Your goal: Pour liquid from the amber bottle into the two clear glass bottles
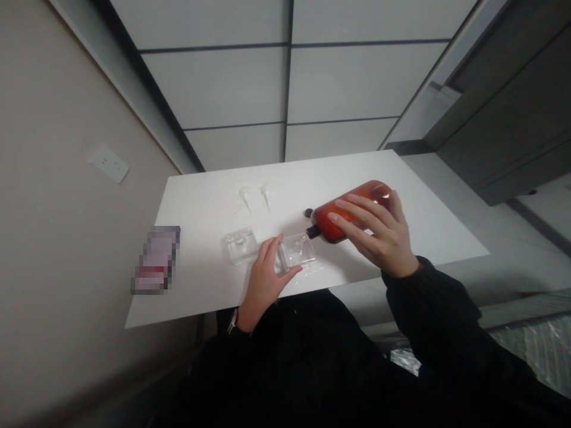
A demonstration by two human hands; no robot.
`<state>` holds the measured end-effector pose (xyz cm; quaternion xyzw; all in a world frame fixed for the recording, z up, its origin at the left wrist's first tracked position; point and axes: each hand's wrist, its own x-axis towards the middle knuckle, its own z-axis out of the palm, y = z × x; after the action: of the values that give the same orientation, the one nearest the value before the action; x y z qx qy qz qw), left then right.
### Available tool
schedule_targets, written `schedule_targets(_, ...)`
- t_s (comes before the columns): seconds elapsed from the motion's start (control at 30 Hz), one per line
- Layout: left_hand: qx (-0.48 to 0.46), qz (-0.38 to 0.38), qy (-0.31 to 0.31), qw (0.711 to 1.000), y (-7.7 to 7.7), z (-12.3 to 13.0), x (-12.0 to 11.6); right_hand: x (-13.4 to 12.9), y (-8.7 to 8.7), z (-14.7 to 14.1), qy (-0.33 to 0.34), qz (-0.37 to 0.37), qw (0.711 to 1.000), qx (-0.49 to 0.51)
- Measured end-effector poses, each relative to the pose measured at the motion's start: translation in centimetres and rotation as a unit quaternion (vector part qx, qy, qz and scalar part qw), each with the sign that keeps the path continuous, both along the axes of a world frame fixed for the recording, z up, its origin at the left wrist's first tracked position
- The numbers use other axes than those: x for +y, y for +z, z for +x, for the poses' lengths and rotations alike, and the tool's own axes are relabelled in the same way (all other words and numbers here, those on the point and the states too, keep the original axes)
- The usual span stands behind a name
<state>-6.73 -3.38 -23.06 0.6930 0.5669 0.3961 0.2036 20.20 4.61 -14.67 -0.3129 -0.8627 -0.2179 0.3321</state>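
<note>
Near the front edge of the white table (pixel 200 205), a clear, square jar (pixel 298 254) is pinched between the thumb and fingers of the left hand (pixel 265 278), the thumb along its near side, the fingers at its left. By this hold, it seems, the jar is kept from sliding. The bottle (pixel 326 221) is gripped by the right hand (pixel 386 239), its fingers bent over the body and slightly spread. It is held tilted over the table, neck down at the jar's mouth, apparently so that the two openings are kept in line; whether liquid is running cannot be told.

The bottle is amber, see-through and large beside the jar, with rounded shoulders, a narrow dark neck and pale glints near its base. Its mouth is left uncovered, and a black cap (pixel 308 213) is set just behind. To the left, a second jar (pixel 243 252) is kept within reach. Two white pumps (pixel 266 194) are laid toward the far edge, presumably out of the way.
</note>
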Motion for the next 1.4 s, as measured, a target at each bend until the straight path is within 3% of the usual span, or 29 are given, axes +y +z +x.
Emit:
schedule_targets(0.6, 0.005, 0.010, -0.003, 1.000, -0.2, 0.0, 0.0, 0.2, 0.8, 0.0, 0.013, 0.055, 0.998, -0.027)
schedule_targets(0.97, 0.003, 0.007, -0.006, 1.000, -0.2, -0.1, 0.1, 0.3, 0.8, 0.5, 0.008, 0.014, 1.000, -0.021)
schedule_targets(1.4, 0.003, 0.001, -0.003, 1.000, -0.2, -0.1, 0.2, 0.4, 1.5, 0.5, 0.010, 0.048, 0.998, -0.048)
